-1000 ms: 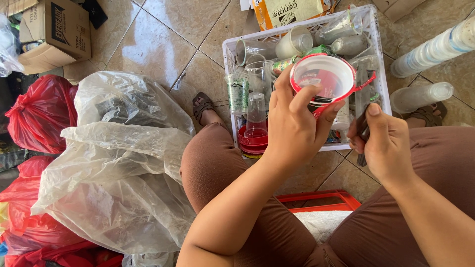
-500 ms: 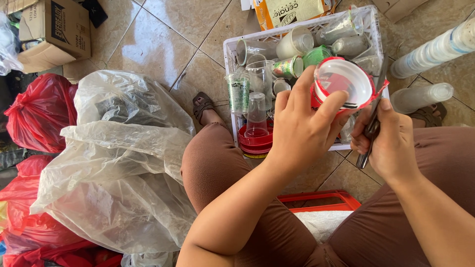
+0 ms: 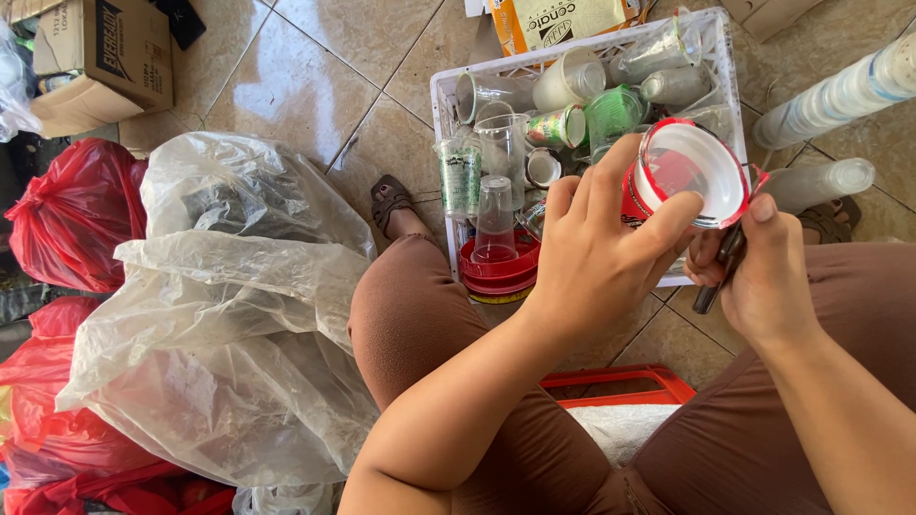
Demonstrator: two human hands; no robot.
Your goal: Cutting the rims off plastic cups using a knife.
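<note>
My left hand (image 3: pixel 596 253) grips a red plastic cup (image 3: pixel 689 174) with a white inside, held on its side over the near right corner of a white plastic crate (image 3: pixel 441 114). My right hand (image 3: pixel 759 277) holds a dark slim tool (image 3: pixel 720 272) against the cup's rim, where a red strip hangs loose. The crate holds several clear and green plastic cups; a clear cup (image 3: pixel 494 215) stands on a red stack (image 3: pixel 498 272) at its near edge.
A large clear plastic bag (image 3: pixel 224 315) lies to my left, red bags (image 3: pixel 76 215) beyond it. A cardboard box (image 3: pixel 100 57) sits at top left. Stacked cup columns (image 3: pixel 840 95) lie on the tiled floor at right. A red crate (image 3: pixel 620 386) sits between my knees.
Both hands carried the red cup to the right and a little nearer. The tool in my right hand has come up against the cup's rim.
</note>
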